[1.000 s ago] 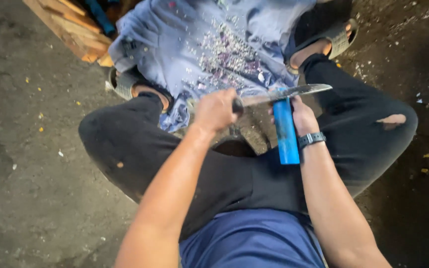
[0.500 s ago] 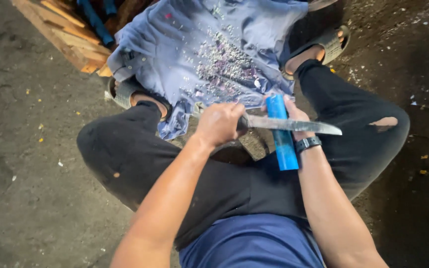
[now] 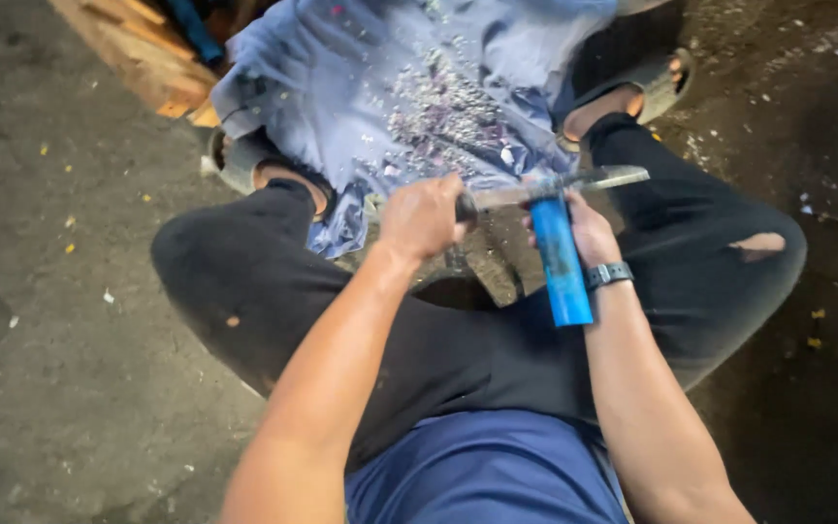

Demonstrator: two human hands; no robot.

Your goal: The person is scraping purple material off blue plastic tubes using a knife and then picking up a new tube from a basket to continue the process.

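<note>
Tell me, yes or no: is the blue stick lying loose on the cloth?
No: the right hand grips the blue stick above the lap, while the left hand holds a knife across its top end.

A dark, gritty floor (image 3: 70,388) carries a pale blue cloth (image 3: 361,87) strewn with shavings (image 3: 438,112), beside wooden planks (image 3: 138,49).

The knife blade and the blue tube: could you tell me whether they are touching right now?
Touching. The head view shows the knife blade lying straight across the top end of the blue tube, with no gap visible; the left hand grips the handle and the right hand holds the tube.
</note>
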